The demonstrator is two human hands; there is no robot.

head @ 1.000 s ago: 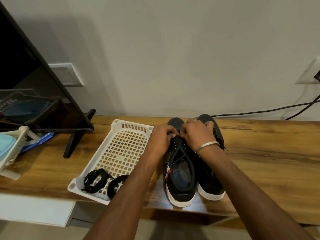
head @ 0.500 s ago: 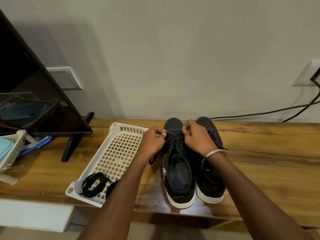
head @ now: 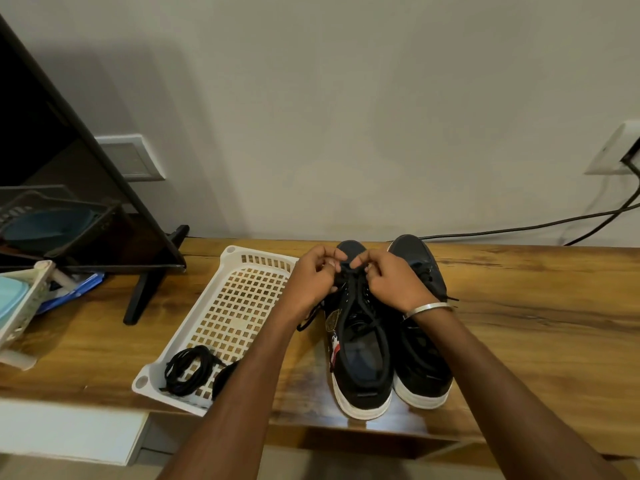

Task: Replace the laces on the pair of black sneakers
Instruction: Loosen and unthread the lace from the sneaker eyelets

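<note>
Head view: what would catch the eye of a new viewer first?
Both hands, left hand and right hand, pinch the black lace near the toe of the left sneaker, mid-table. Beside it, a white basket holds coiled black laces at its near end.

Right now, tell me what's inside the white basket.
Two coiled bundles of black laces lie at the near end of the white basket; the left forearm covers part of one.

You face a plain pale wall (head: 346, 116) behind a glossy wooden worktop (head: 536, 323). A dark screen (head: 52, 168) on a black stand fills the worktop's left end. Wall plates sit left (head: 133, 157) and right (head: 613, 150); black cables (head: 519, 227) trail from the right one.
</note>
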